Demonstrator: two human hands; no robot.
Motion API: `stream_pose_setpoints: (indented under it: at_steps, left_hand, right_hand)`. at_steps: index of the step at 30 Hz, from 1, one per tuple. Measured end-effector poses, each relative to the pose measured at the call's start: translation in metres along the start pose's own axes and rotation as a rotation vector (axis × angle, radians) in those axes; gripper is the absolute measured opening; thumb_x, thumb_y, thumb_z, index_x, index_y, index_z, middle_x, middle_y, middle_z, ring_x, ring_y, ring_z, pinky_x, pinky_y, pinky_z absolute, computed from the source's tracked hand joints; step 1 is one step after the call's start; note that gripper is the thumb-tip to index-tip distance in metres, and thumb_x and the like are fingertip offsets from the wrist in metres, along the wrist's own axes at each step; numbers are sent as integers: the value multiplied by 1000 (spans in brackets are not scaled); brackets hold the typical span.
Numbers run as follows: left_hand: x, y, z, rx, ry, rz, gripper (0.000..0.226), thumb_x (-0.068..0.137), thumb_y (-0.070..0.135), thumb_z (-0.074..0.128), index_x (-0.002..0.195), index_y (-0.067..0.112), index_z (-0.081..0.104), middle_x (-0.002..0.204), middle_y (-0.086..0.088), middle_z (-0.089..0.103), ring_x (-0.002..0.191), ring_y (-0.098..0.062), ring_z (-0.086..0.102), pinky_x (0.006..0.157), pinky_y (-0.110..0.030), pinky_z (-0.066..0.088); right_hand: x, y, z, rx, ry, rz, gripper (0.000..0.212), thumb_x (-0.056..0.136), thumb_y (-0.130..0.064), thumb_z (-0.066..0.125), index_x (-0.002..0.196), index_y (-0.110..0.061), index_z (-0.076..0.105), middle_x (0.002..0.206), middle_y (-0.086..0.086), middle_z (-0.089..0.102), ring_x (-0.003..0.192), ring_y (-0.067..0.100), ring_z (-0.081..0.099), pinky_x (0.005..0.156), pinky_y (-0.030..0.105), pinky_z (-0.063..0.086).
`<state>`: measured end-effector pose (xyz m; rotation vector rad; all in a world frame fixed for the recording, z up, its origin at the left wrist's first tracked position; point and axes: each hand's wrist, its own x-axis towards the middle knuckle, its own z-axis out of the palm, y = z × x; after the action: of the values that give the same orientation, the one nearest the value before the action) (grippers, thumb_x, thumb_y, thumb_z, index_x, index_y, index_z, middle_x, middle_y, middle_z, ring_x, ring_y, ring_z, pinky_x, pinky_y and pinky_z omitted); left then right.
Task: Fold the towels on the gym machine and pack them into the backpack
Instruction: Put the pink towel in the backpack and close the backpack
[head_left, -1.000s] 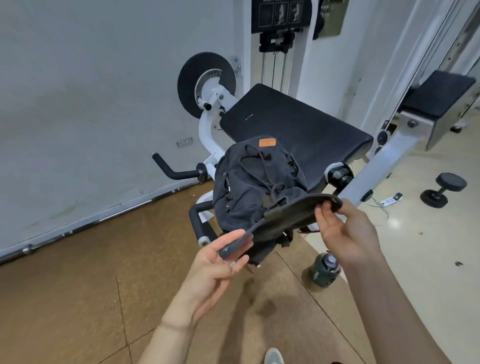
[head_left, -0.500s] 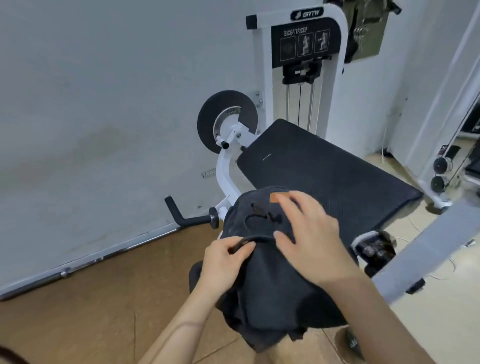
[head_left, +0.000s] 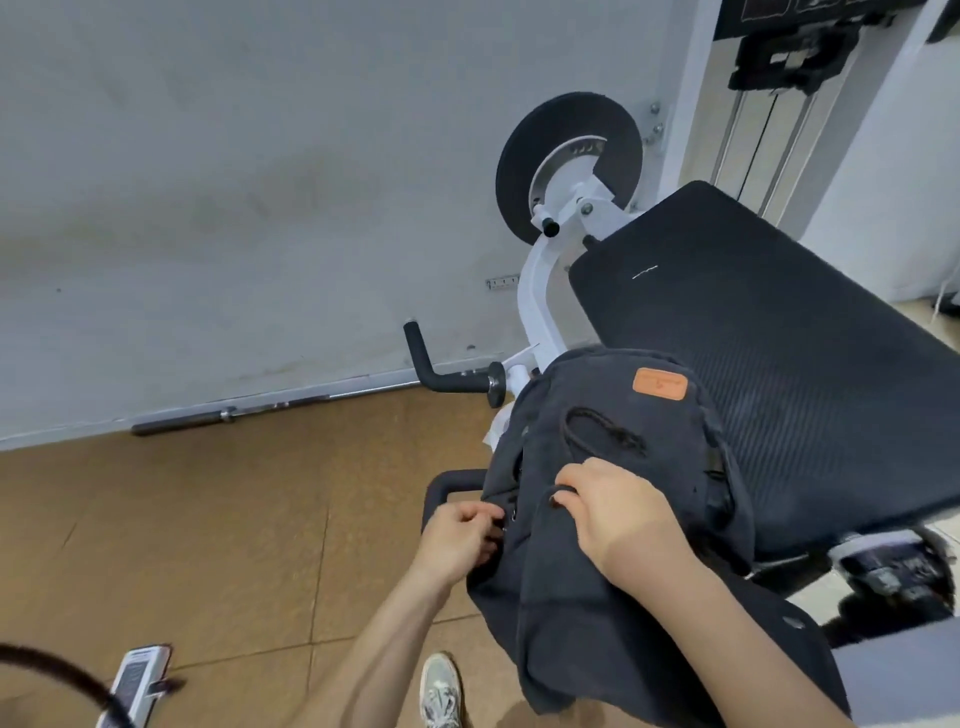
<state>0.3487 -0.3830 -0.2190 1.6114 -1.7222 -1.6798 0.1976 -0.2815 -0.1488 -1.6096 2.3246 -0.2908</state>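
A dark grey backpack (head_left: 613, 415) with an orange patch lies against the near edge of the gym machine's black pad (head_left: 769, 332). A dark grey cloth, seemingly the backpack's flap or a towel (head_left: 582, 613), hangs down over its front toward me. My left hand (head_left: 460, 540) pinches the fabric at the backpack's left edge, next to a metal eyelet. My right hand (head_left: 618, 514) rests on top of the cloth with its fingers curled round a fold of it. A black drawstring loop (head_left: 602, 434) lies on the backpack above my hands.
The white machine frame (head_left: 540, 291) with its black disc (head_left: 569, 166) and a padded handle (head_left: 441, 369) stands to the left of the pad. A steel barbell (head_left: 234, 413) lies along the wall. A phone-like device (head_left: 137, 675) and my shoe (head_left: 440, 691) are at the bottom.
The thing I held out in both hands a second ago now lies against the backpack. Both hands have moved onto the backpack's front, and my view has moved closer and lower.
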Motion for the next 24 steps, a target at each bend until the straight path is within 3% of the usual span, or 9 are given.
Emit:
stream_pose_setpoints:
  at_steps: [2,4,6,9,12,15,18,24]
  left_hand:
    - [2,-11,9,52,-81,25,21,97,17,53,96,6,71,74,-1,63,66,-15,54,64,-29,46]
    - [4,-13,14,-27,-102,8,27,91,28,64,109,9,69,89,-1,72,74,-16,65,69,-27,51]
    - [5,-9,16,-114,-147,-56,27,89,32,66,107,12,69,92,-3,75,85,-19,71,69,-25,53]
    - [4,-2,15,-168,-230,-107,17,98,20,55,90,12,68,71,2,71,68,-12,66,57,-22,49]
    - [8,-1,9,-282,-202,-89,17,95,11,59,88,3,72,71,-6,70,59,-13,63,51,-22,47]
    - [15,4,-7,-363,-138,-23,9,84,7,74,89,-1,73,75,-11,68,59,-13,56,58,-22,48]
    - [18,10,-17,-399,-130,44,11,80,-2,74,91,3,73,74,-8,69,64,-13,65,64,-21,53]
    - [11,17,-26,-375,-190,120,24,82,-13,66,91,7,75,88,-21,68,73,-21,68,69,-27,56]
  right_hand:
    - [-1,-6,3,-12,55,-12,25,104,-36,32,117,-26,52,111,-7,53,99,18,57,82,32,47]
    - [0,-13,5,-49,80,-71,26,104,-37,30,116,-27,50,112,-9,53,97,17,57,79,28,44]
    - [4,-19,6,-77,61,-151,25,104,-35,29,115,-25,49,112,-7,53,96,18,57,79,28,42]
    - [16,-32,7,-70,3,-228,22,105,-31,31,115,-21,49,112,-5,55,99,21,58,79,31,41]
    - [29,-34,17,-77,-126,-219,20,104,-29,37,112,-18,51,111,0,60,101,25,58,76,33,40]
    - [31,-16,31,42,-130,-109,21,100,-34,45,107,-20,58,105,1,65,100,23,58,81,34,44]
    - [29,-3,32,207,-47,-13,16,95,-35,55,97,-23,65,95,-3,68,94,19,59,81,33,44]
    - [27,-15,25,427,6,-114,7,92,-26,62,92,-26,69,90,-9,71,87,8,62,81,27,47]
